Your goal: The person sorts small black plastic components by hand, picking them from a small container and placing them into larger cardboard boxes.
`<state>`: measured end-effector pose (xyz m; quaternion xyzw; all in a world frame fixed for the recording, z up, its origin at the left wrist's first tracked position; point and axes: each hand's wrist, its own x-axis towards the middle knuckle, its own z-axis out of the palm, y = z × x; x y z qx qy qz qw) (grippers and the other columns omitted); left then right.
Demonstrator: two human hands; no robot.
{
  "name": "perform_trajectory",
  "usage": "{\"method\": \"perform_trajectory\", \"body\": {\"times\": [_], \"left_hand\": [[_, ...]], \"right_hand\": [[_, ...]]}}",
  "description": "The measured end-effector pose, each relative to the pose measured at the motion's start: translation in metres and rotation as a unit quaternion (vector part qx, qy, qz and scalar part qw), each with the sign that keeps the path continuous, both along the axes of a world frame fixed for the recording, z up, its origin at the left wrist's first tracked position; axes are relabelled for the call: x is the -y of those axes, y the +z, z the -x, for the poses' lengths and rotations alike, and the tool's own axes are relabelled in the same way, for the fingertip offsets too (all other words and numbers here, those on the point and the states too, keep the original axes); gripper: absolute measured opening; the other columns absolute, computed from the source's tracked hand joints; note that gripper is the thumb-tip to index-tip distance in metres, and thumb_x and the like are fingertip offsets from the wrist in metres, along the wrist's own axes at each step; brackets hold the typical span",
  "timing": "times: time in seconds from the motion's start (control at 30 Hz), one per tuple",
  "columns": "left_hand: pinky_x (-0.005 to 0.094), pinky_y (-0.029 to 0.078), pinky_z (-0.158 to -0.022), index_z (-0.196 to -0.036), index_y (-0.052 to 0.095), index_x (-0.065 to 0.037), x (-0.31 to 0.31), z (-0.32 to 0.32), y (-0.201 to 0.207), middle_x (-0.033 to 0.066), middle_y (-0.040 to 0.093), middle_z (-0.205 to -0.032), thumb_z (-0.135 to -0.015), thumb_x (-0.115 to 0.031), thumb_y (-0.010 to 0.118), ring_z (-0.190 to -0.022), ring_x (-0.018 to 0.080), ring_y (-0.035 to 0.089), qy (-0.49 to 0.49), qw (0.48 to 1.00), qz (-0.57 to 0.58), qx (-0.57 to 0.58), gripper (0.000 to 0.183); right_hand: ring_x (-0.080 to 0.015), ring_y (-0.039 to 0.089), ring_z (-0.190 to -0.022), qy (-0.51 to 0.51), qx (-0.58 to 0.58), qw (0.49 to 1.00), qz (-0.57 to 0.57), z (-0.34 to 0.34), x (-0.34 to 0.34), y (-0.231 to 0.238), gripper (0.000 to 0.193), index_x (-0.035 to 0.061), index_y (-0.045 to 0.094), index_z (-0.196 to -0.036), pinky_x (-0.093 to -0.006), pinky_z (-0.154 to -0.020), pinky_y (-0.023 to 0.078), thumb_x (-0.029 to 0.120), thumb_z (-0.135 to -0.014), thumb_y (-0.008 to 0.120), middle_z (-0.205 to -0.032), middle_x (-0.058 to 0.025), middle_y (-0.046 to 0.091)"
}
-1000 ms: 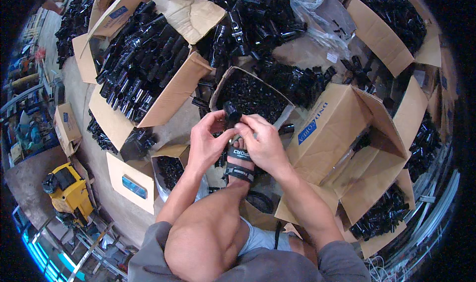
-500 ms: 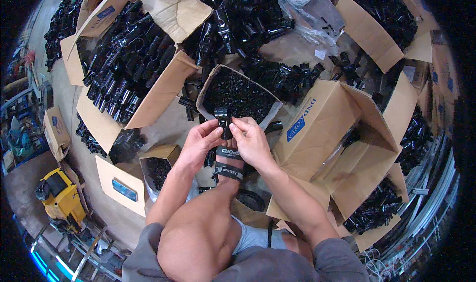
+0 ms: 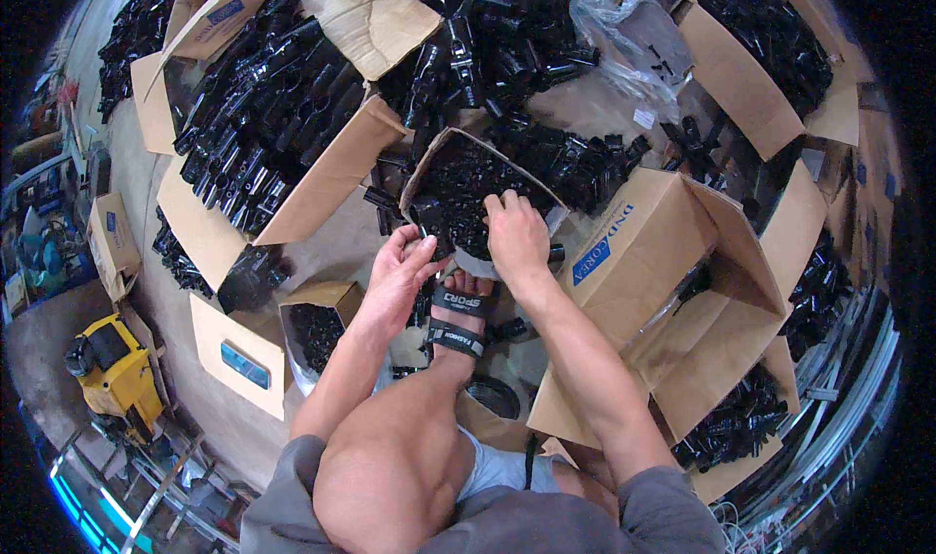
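My left hand (image 3: 402,269) grips a short black metal fitting (image 3: 430,221) between thumb and fingers, over the near left corner of a small open carton. Small black parts (image 3: 466,182) fill that carton (image 3: 522,167). On its right side, my right hand (image 3: 517,234) reaches in with the fingers bent down among the small parts. The fingertips are partly hidden, and whether they pinch a piece cannot be made out. My sandaled foot (image 3: 458,305) is just below the carton.
A large carton (image 3: 327,179) heaped with black tubular parts (image 3: 263,106) stands at the left. At the right is an open carton (image 3: 634,225). More black parts (image 3: 580,159) lie behind the small carton, near a clear plastic bag (image 3: 629,42). A phone (image 3: 245,365) rests on a cardboard flap.
My right hand has left the black fitting and moved forward and right into the carton of small parts. My left hand keeps the fitting, shifted slightly left. The view has tilted slightly.
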<state>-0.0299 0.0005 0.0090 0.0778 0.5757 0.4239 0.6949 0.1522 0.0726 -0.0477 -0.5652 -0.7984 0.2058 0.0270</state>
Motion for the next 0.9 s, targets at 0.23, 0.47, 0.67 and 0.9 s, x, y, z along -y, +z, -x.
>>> {"method": "perform_trajectory", "body": {"times": [0.23,0.47,0.67,0.9], "left_hand": [[0.0404,0.052,-0.103,-0.125,0.051,-0.008,0.004,-0.002,-0.002,0.0085,0.067,-0.123,-0.102,-0.021,0.065,-0.113,0.0190,0.065,0.035,0.999,-0.017,0.033,0.029],[0.0357,0.053,-0.094,-0.120,0.051,-0.010,0.005,-0.007,-0.004,0.0095,0.070,-0.121,-0.103,-0.019,0.065,-0.110,0.0161,0.066,0.017,0.999,-0.031,-0.009,0.024],[0.0315,0.054,-0.085,-0.117,0.051,-0.005,0.007,-0.011,-0.006,0.0119,0.072,-0.118,-0.100,-0.015,0.068,-0.097,0.0131,0.066,-0.004,0.998,-0.037,-0.040,0.026],[0.0327,0.054,-0.089,-0.116,0.051,-0.005,0.006,-0.009,-0.005,0.0118,0.071,-0.120,-0.100,-0.013,0.068,-0.100,0.0139,0.066,0.062,0.995,-0.029,-0.073,0.025]], "right_hand": [[-0.0317,0.065,-0.098,0.011,-0.037,0.999,-0.030,0.001,-0.001,-0.005,0.010,0.0048,0.064,-0.099,-0.0463,-0.082,0.055,0.008,-0.090,0.062,-0.099,-0.0140,0.064],[-0.0289,0.075,-0.078,-0.186,-0.406,0.885,0.132,0.007,0.012,0.058,0.012,-0.0009,0.064,-0.097,-0.0370,-0.070,0.060,0.007,-0.091,0.072,-0.090,-0.0162,0.075],[-0.0307,0.074,-0.082,-0.193,-0.415,0.881,0.118,0.010,0.021,0.055,0.011,0.0003,0.068,-0.102,-0.0392,-0.073,0.059,0.005,-0.092,0.068,-0.093,-0.0161,0.074],[-0.0389,0.070,-0.094,-0.070,-0.130,0.988,0.045,0.011,0.015,0.005,0.029,0.0007,0.062,-0.118,-0.0469,-0.079,0.057,0.008,-0.090,0.068,-0.105,-0.0203,0.069]]}}
